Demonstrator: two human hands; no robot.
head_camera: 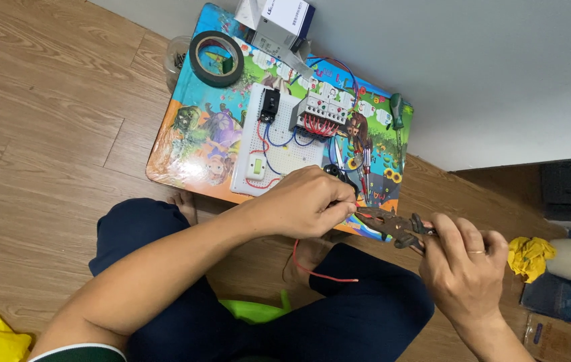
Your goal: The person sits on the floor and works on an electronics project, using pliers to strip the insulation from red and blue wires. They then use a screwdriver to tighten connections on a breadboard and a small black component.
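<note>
My left hand (309,201) pinches a thin red wire (312,265) whose loose end curls down over my lap. My right hand (463,261) grips the handles of a rusty brown wire stripper (392,224), and its jaws meet the wire right at my left fingertips. Just beyond both hands, a white perforated board (285,157) lies on a small colourful cartoon-printed table (195,144). The board carries a black breaker (269,105), a grey contactor block (319,114), a small switch (256,167), and red and blue wiring.
A roll of black tape (215,58) and a white box (275,23) sit at the table's far end; a green-handled screwdriver (397,121) lies at its right edge. A yellow crumpled cloth (529,256) is on the wooden floor to the right, by a grey wall.
</note>
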